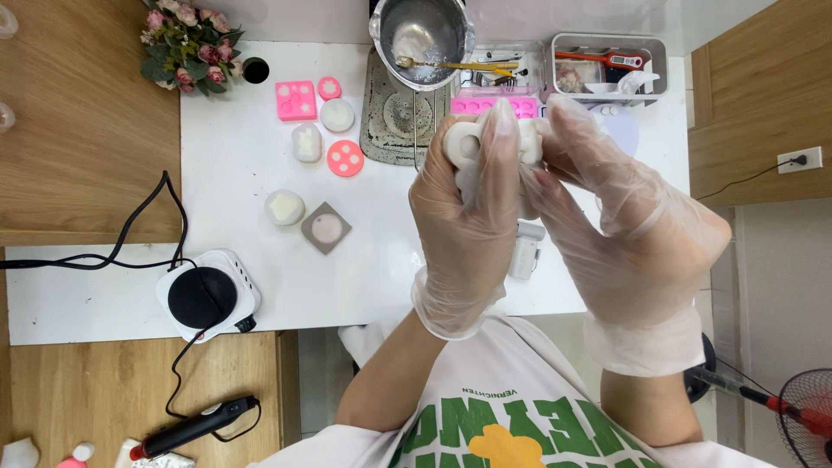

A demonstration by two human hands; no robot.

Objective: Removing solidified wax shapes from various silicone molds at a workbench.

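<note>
Looking down from the head camera, both clear-gloved hands meet above the white tabletop (260, 173) around one soft white silicone mould with a rounded, lobed outline (468, 143). The left hand (464, 217) is wrapped over it from the near side, fingers curled up across its face and thumb behind. The right hand (620, 217) pinches its right-hand edge, fingertips closed on the rim. The mould sits right between the two grips, touching both, its longer side running roughly from one hand to the other; the left hand covers more of it. Beyond the hands stands a round metal pot with a gold spoon (425, 39), and a pink silicone tray (494, 106) lies just behind the fingertips. Well off to the left of the grip sits a small white electric hotplate with a black top (206, 296).
</note>
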